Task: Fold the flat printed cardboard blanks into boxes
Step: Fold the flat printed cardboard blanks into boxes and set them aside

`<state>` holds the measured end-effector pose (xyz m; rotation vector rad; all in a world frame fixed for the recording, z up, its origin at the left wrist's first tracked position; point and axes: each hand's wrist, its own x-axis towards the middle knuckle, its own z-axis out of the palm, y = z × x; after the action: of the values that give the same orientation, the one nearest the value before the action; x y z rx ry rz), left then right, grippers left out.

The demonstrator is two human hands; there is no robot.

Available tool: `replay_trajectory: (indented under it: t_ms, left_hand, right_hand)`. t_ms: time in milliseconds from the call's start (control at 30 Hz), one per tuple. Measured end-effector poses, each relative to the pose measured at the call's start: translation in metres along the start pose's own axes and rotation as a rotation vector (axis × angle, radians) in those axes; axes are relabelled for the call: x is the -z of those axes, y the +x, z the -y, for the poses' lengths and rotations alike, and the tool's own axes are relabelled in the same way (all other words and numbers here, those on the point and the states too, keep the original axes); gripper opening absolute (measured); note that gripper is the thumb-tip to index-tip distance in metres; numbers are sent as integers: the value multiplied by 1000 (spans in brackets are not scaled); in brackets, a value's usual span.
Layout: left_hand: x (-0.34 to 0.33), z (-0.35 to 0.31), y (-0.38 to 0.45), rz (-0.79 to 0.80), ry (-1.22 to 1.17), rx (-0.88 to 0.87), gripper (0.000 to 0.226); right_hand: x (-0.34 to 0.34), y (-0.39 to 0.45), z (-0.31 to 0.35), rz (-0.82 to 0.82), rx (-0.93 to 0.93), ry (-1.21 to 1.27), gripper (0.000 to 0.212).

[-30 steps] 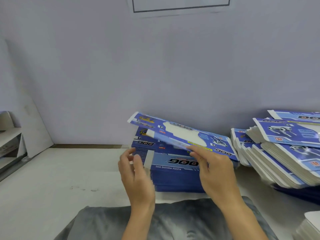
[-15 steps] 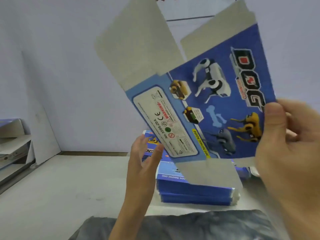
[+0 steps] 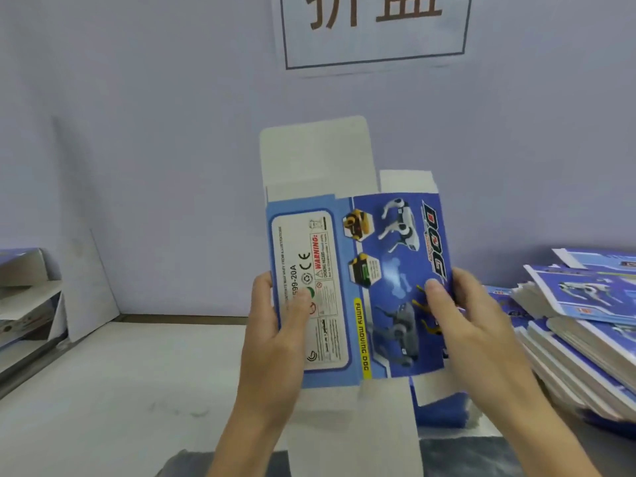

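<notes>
Blue blank (image 3: 358, 287), earlier tilted, now upright; left hand (image 3: 275, 325) grips it.

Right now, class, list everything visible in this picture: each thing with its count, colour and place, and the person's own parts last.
cardboard blank: one, blue print with white flaps, held upright at centre
stack of blanks: one fanned heap, blue and white, on the right
second stack: one, blue, behind the held blank
wall sign: one, white with brown characters, top centre
table: one, pale grey, underneath
grey cloth: one, bottom edge
left hand: grips the blank's left edge
right hand: grips its right edge
</notes>
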<state>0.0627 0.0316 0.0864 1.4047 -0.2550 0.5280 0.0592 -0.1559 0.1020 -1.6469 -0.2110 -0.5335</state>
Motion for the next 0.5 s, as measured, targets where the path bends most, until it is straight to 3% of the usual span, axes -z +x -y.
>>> replay_trajectory:
  t_ms: [133, 233, 367, 500]
  left_hand:
    - [-7, 5, 0, 64, 42, 25, 50]
    - [-8, 5, 0, -61, 262, -5, 81]
    - [-6, -11, -1, -233, 436, -229, 105]
    - [4, -32, 1, -152, 479, -325, 96]
  right_hand:
    - [-6, -3, 4, -56, 48, 70, 23]
    - [-1, -3, 10, -84, 108, 129, 19]
    - [1, -7, 21, 188, 97, 116, 24]
    - [-2, -13, 31, 356, 159, 13, 38]
